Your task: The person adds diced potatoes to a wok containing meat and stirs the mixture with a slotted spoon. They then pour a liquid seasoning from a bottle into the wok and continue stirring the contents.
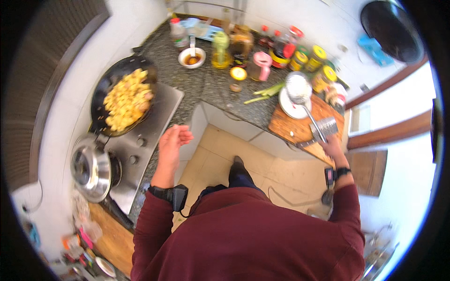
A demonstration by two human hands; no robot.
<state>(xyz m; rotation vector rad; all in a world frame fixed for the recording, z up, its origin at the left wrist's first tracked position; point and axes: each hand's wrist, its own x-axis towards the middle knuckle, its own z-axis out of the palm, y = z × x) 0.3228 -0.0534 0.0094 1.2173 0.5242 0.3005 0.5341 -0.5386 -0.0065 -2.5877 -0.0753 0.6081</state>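
My right hand (332, 146) is closed around the handle of a long metal ladle (315, 121). The ladle's round head is over a white plate (291, 110) on the wooden cutting board (281, 122); blur hides whether the head has holes. Close to that hand, a cleaver (326, 127) lies on the board. My left hand (175, 140) hangs in the air beside the stove front, palm inward, fingers loosely extended, holding nothing. To its upper left, a black wok (98, 105) on the stove holds yellow chunks of food (125, 100).
A lidded steel pot (91, 171) stands on the stove (161, 105) nearer me. Along the back counter are a white bowl (200, 52) with dark sauce and a spoon, an oil bottle (220, 51), a pink-handled jug (261, 66), several jars (318, 57) and green stalks (265, 93).
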